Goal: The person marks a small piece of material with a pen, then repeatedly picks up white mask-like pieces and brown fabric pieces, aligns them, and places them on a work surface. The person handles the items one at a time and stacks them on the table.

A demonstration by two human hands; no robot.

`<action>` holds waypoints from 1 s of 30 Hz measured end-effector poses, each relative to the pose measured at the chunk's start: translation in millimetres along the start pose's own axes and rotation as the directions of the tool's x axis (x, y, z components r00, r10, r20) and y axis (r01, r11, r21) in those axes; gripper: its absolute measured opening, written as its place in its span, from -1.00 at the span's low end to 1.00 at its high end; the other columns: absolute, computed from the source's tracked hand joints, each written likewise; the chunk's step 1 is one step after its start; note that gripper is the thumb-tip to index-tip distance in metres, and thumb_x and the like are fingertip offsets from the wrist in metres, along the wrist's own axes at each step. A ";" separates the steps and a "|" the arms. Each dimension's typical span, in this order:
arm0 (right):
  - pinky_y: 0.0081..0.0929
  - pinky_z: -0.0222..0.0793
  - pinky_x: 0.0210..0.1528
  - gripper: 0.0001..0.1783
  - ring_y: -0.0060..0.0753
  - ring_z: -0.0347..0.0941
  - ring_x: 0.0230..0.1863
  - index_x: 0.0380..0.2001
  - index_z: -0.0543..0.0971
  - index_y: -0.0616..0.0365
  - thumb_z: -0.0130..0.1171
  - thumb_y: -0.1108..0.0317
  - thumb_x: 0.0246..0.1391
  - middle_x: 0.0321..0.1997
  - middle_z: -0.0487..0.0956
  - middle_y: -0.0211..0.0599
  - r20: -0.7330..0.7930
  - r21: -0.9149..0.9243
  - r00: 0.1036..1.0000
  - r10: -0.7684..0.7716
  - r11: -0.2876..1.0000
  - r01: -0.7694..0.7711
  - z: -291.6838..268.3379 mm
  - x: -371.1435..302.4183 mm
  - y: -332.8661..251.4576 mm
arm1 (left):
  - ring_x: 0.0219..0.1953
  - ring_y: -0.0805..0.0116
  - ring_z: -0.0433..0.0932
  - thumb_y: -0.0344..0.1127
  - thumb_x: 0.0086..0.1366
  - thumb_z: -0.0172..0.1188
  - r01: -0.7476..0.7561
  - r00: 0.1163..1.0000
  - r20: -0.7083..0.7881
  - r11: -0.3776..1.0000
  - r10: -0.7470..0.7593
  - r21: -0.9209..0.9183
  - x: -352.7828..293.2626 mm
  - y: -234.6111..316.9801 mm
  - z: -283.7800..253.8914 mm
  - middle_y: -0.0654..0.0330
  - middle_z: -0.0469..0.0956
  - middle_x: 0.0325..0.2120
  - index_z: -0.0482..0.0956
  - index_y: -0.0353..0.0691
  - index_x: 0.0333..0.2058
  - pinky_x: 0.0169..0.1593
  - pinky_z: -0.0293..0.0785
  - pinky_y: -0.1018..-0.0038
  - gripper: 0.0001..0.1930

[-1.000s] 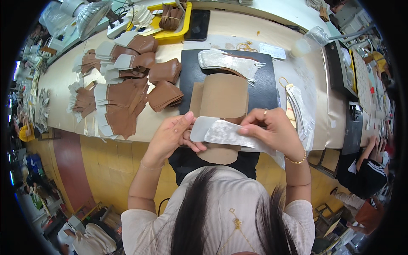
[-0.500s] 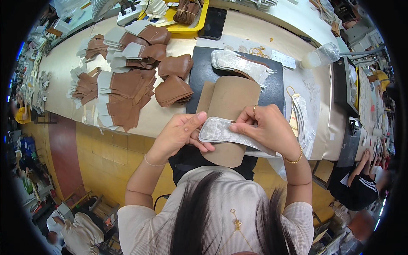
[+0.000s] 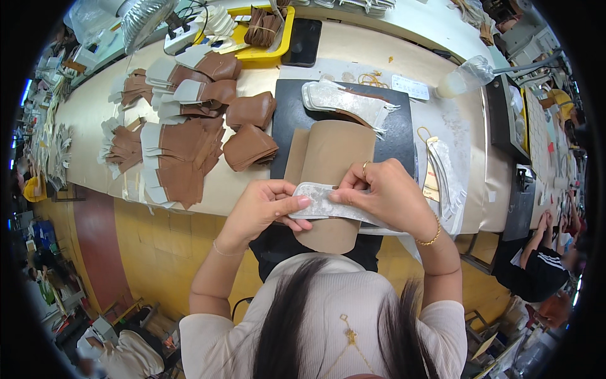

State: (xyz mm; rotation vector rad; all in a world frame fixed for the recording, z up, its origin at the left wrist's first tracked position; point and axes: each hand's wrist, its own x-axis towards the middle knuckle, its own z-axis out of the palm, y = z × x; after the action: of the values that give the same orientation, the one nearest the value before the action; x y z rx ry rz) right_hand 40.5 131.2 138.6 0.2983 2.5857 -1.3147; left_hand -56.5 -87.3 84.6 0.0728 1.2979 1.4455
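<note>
A mottled grey-white strip with a rounded end (image 3: 320, 202) lies across a curved sheet of brown card (image 3: 341, 148). My left hand (image 3: 260, 208) grips its rounded left end, thumb on top and fingertips below. With thumb and fingers pinched, my right hand (image 3: 390, 192) holds the same strip farther right and hides its right end. The card reaches over the table edge toward my lap. Behind it on a black mat (image 3: 287, 104) lies a stack of similar pale pieces (image 3: 347, 102) with brown edges.
On the left lie fanned brown leather pieces (image 3: 183, 142) with pale ends and two brown stacks (image 3: 249, 146). Beyond are a yellow tray (image 3: 271, 54) and a black phone (image 3: 303, 43). A clear bottle (image 3: 464, 77) and pale strips (image 3: 445, 177) are on the right.
My left thumb has come down flat onto the strip's rounded end, and my right hand has shifted slightly along it toward the left. The whole view has moved a little.
</note>
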 end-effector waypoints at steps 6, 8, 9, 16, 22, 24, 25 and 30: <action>-0.47 0.41 -0.41 -0.64 -0.33 0.55 -0.54 -0.46 0.63 0.22 0.48 0.14 -0.11 -0.58 0.60 -0.22 0.040 0.119 0.999 -0.017 0.993 0.012 -9.9 -6.3 19.9 | -0.44 0.30 0.70 -0.35 0.32 0.26 0.005 0.999 0.036 0.999 -0.004 -0.033 4.0 -5.0 -6.8 0.03 0.64 -0.37 0.58 -0.48 -0.23 -0.37 0.68 0.59 -0.77; -0.52 0.40 -0.36 -0.61 -0.42 0.54 -0.51 -0.41 0.61 0.23 0.51 0.16 -0.15 -0.55 0.60 -0.27 0.041 0.173 0.998 -0.039 0.984 0.031 -13.5 -9.7 33.2 | -0.45 0.30 0.70 -0.35 0.32 0.26 0.013 0.999 0.038 0.999 -0.012 -0.043 5.8 -8.3 -10.4 0.04 0.64 -0.38 0.58 -0.46 -0.24 -0.39 0.68 0.59 -0.78; -0.53 0.39 -0.36 -0.59 -0.46 0.52 -0.49 -0.39 0.59 0.23 0.52 0.17 -0.16 -0.53 0.60 -0.29 0.023 0.220 0.999 -0.046 0.975 0.040 -13.2 -11.6 40.3 | -0.45 0.30 0.70 -0.35 0.32 0.26 0.018 0.999 0.038 0.999 -0.017 -0.044 6.7 -10.2 -12.3 0.04 0.64 -0.39 0.57 -0.46 -0.25 -0.39 0.67 0.59 -0.78; -0.66 0.22 -0.38 -0.46 -0.71 0.28 -0.48 -0.25 0.41 0.10 0.57 0.23 -0.18 -0.54 0.44 -0.52 -0.043 0.433 0.997 0.067 0.900 -0.042 9.0 -9.5 80.4 | -0.49 0.31 0.69 -0.35 0.32 0.26 -0.025 0.994 0.108 0.997 0.033 -0.074 18.8 -20.6 -25.2 0.05 0.64 -0.42 0.57 -0.42 -0.28 -0.43 0.66 0.59 -0.81; -0.43 0.36 -0.11 -0.35 -0.46 0.37 -0.24 -0.13 0.46 0.13 0.59 0.21 -0.29 -0.21 0.44 -0.42 -0.467 0.027 0.883 -0.045 0.998 0.065 21.9 -29.0 67.9 | -0.54 0.27 0.68 -0.37 0.31 0.26 -0.027 0.997 0.073 0.995 0.035 -0.097 20.5 -22.9 -26.4 0.05 0.64 -0.44 0.57 -0.39 -0.31 -0.48 0.64 0.53 -0.84; -0.29 0.34 0.05 -0.26 -0.29 0.41 -0.06 -0.02 0.47 0.13 0.57 0.18 -0.32 -0.08 0.49 -0.32 -0.526 -0.248 0.801 -0.287 0.952 0.179 28.8 -40.8 50.3 | -0.51 0.33 0.67 -0.37 0.31 0.27 -0.021 0.998 0.064 0.995 0.027 -0.093 17.5 -22.9 -26.4 0.07 0.64 -0.43 0.57 -0.38 -0.31 -0.45 0.63 0.54 -0.84; -0.22 0.33 0.14 -0.21 -0.20 0.43 0.03 0.04 0.48 0.13 0.56 0.16 -0.34 -0.01 0.51 -0.27 -0.528 -0.388 0.742 -0.412 0.895 0.221 35.4 -43.9 40.1 | -0.49 0.36 0.67 -0.37 0.31 0.27 -0.044 0.997 0.065 0.994 0.051 -0.103 16.1 -23.2 -26.3 0.09 0.64 -0.43 0.57 -0.37 -0.31 -0.43 0.63 0.54 -0.84; -0.03 -0.02 0.46 -0.21 0.00 0.19 0.41 0.19 0.44 0.05 0.26 -0.16 -0.05 0.28 0.42 -0.11 -0.211 -0.273 0.781 -0.588 0.803 0.530 87.6 -20.9 6.1 | -0.39 0.53 0.61 -0.37 0.31 0.26 -0.196 0.980 -0.028 0.980 0.196 -0.032 15.0 -29.9 -27.9 0.19 0.64 -0.42 0.59 -0.34 -0.27 -0.32 0.56 0.62 -0.86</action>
State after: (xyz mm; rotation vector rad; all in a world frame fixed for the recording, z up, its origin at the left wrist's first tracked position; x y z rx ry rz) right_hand 71.5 62.0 89.7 -0.3940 3.1841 -1.2189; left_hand -60.7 -101.6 43.7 0.1640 1.3145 1.6404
